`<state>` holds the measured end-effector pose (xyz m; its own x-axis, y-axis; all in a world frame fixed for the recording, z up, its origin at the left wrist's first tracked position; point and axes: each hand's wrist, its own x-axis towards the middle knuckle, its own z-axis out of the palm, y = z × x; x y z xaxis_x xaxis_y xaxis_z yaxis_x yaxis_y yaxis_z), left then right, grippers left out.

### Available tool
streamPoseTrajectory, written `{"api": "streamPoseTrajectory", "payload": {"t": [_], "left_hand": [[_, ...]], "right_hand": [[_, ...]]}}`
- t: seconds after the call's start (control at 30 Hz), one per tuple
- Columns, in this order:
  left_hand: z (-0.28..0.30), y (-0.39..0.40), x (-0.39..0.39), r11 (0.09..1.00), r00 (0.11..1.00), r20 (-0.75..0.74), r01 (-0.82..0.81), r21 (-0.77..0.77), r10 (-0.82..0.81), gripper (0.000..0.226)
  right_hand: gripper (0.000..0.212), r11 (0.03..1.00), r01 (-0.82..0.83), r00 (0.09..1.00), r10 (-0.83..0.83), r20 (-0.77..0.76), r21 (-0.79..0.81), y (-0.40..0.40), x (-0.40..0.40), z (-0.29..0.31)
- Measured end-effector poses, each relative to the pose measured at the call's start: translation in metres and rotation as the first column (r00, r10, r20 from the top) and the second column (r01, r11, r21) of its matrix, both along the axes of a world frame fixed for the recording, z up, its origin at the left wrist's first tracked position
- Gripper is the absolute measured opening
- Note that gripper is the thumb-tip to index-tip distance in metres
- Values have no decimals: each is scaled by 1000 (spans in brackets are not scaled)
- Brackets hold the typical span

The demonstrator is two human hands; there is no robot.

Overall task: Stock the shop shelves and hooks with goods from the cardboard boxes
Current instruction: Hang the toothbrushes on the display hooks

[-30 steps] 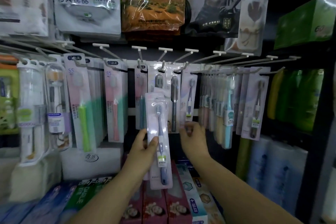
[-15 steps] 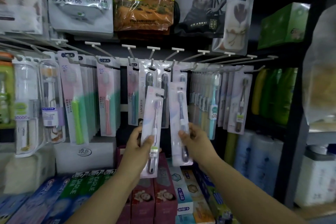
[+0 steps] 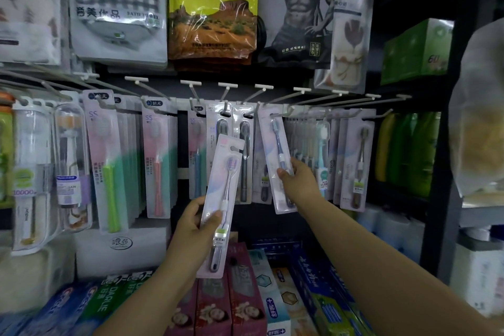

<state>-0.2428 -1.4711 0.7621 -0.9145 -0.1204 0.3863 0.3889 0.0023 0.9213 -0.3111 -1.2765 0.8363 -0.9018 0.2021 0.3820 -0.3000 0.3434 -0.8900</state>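
1. Two bare hands reach up toward a wall of hooks hung with toothbrush packs.
2. The left hand (image 3: 195,229) grips a pale toothbrush pack (image 3: 222,204) around its lower half, thumb across the front, fingers curled behind. The pack is tilted, its top leaning right, held free in front of the hanging goods and on no hook.
3. The right hand (image 3: 298,180) pinches a second toothbrush pack (image 3: 275,155) at mid-height. This pack slants, and its top sits at a white hook (image 3: 261,106); whether the hook passes through the hang hole cannot be told.
4. Dark-bristled brush packs (image 3: 245,150) hang between and behind the two held packs.
5. Toothpaste boxes (image 3: 240,286) lie stacked on the shelf below the hands.
6. Bagged towels (image 3: 212,8) hang in a row above the hooks.
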Motion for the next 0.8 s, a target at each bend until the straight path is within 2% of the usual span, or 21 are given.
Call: {"api": "streamPoseTrajectory", "payload": {"t": [0.17, 0.3, 0.5, 0.57, 0.73, 0.8], "left_hand": [[2, -8, -6, 1000, 1000, -30, -3, -2, 2, 21], [4, -13, -10, 1000, 999, -32, -9, 0, 9, 20], [-1, -12, -17, 1000, 1000, 17, -14, 15, 14, 17], [-2, -9, -18, 1000, 999, 36, -10, 23, 9, 15], [-3, 6, -20, 999, 999, 52, -15, 51, 13, 8], [-1, 15, -18, 997, 999, 49, -7, 75, 3, 9]], "right_hand": [[57, 997, -22, 999, 25, 40, -74, -8, -15, -7], [48, 1000, 18, 995, -19, 96, 9, -14, -29, -12], [54, 999, 46, 951, -43, 305, -1, -22, -34, -30], [57, 999, 23, 948, -29, 318, 23, -24, -24, -44], [15, 983, -183, 968, 184, 171, -19, -30, 22, -73], [7, 952, -306, 943, 301, 139, 14, -34, 41, -79]]}}
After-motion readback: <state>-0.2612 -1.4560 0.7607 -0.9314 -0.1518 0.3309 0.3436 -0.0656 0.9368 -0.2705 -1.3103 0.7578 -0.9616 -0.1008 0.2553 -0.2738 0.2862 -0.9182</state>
